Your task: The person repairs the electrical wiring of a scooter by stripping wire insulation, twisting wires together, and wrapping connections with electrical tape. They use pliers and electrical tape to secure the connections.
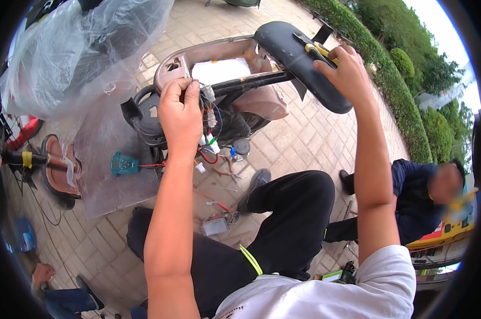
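Note:
My left hand [181,109] is closed in a pinch beside the wiring of a partly stripped scooter, with a thin wire at its fingertips. White plug connectors [208,94] and loose coloured wires hang just right of those fingers. In my right hand [351,74] is a pair of pliers [316,51] with yellow and black handles, its jaws pointing up and left over the black padded seat [291,56]. Behind the wiring lies the open pinkish-brown body shell [171,59], with a white sheet [222,69] inside.
A teal multimeter [124,164] with a red lead lies on the plastic-covered footboard [107,189]. Clear plastic sheeting [81,58] bulks at upper left. On the paving sit a silver box with wires [215,226] and tools. A person in dark clothing [413,196] sits at right; another person's hand [43,273] shows lower left.

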The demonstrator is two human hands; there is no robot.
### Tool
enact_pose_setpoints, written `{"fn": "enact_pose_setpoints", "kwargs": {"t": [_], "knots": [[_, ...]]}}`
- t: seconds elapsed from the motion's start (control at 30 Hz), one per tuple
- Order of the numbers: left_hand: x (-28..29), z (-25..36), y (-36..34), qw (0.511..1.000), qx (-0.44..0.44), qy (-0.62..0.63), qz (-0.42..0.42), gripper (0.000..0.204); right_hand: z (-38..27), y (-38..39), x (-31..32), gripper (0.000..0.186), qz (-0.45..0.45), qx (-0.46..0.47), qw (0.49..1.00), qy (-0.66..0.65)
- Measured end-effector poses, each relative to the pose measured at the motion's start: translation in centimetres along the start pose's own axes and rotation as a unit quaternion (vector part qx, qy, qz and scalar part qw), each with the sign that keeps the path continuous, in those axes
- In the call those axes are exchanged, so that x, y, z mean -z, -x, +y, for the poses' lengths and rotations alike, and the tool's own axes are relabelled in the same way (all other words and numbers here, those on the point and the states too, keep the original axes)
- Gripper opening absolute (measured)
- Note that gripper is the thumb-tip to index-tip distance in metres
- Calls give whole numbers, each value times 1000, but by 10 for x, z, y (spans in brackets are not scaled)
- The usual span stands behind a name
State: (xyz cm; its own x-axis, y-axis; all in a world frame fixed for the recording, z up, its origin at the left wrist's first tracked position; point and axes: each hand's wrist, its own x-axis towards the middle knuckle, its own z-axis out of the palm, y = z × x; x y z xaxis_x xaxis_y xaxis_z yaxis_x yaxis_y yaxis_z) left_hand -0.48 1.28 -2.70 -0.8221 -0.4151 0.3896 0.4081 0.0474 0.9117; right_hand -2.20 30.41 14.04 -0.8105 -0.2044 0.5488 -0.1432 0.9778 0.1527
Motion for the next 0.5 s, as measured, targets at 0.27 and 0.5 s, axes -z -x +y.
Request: {"fn": "enact_pose_setpoints", "kwargs": {"t": [0.27,0.5], "knots": [[14,1,-5,984,132,100,-72,21,-4,-6,-7,35,-33,4,999,-32],[8,-3,-4,984,129,111,-52,18,-87,30,-6,26,-113,75,951,-278]]}}
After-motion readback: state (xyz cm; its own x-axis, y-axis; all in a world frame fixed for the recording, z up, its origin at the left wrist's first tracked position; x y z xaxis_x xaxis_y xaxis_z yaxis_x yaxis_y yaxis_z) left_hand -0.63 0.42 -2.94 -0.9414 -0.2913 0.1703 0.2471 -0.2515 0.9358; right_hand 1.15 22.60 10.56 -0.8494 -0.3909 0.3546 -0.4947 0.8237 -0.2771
